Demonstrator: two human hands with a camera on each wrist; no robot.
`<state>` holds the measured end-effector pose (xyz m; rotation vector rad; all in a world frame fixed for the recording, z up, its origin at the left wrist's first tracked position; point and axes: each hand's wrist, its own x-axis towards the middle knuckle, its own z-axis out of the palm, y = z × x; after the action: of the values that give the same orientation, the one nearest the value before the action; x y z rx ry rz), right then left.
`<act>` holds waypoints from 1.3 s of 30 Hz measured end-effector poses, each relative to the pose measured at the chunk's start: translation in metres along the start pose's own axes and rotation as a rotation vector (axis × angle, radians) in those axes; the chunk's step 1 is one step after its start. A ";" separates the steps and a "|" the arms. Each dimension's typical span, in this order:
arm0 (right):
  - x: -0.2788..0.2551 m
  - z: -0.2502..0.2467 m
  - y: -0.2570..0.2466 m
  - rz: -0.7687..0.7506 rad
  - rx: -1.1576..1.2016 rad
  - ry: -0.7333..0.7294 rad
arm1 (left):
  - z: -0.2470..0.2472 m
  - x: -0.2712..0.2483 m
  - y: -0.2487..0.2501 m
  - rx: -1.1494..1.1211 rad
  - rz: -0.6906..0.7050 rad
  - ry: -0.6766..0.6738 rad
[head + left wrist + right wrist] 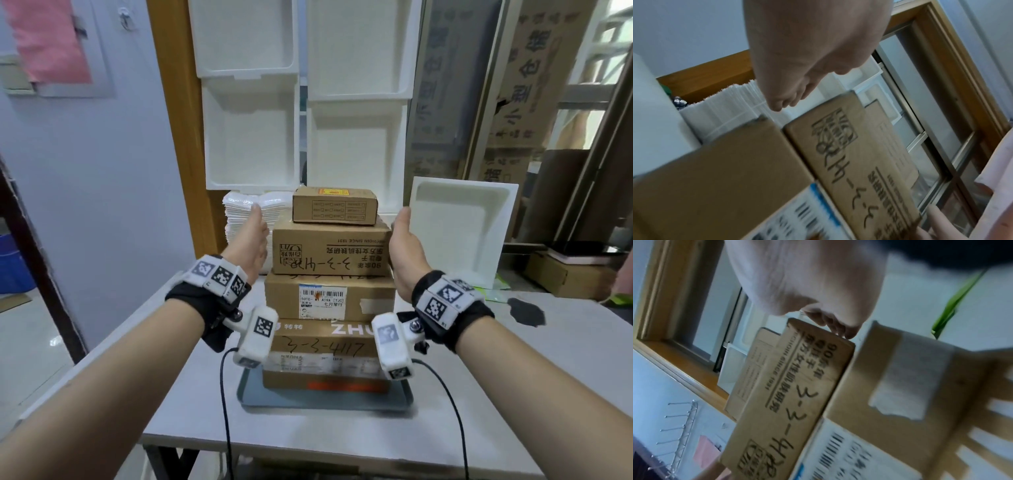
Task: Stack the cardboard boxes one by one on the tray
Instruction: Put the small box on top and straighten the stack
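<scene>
Four cardboard boxes stood stacked on the grey tray [325, 400]: the bottom box [325, 356] marked 3-3-417, the barcode-label box [329, 298] on it, the handwritten box [331, 248] third, and the small box [335, 205] on top. That tray sat near the front edge of the grey table [513, 359].

Your left hand [251, 245] was beside the handwritten box on its left, fingers straight and relaxed, gripping nothing. From the head view alone you could not tell whether it touched; your left wrist view showed the fingertips [777, 105] clear of the box corner, with a gap.

Your right hand [404, 246] lay at that box's right end. Only the right wrist view showed its fingertips [840, 331] curled onto the box's upper corner edge; the head view hid them behind the palm.

Each box sat slightly narrower than the one beneath, edges roughly in line. Close behind on the left stood a white stack of trays [246, 219], just beyond your left hand. A foam lid [459, 233] leaned behind on the right, near your right hand. Bare table lay open to both sides of the tray.
</scene>
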<state>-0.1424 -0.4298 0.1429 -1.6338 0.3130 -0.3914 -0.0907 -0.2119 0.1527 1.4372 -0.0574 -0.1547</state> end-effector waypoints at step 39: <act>0.016 -0.038 0.132 0.241 -0.027 0.035 | -0.061 0.018 -0.118 0.087 -0.245 0.093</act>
<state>-0.1405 -0.4843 0.0154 -1.5953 0.5375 -0.2342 -0.0730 -0.1695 0.0270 1.5343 0.1911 -0.2894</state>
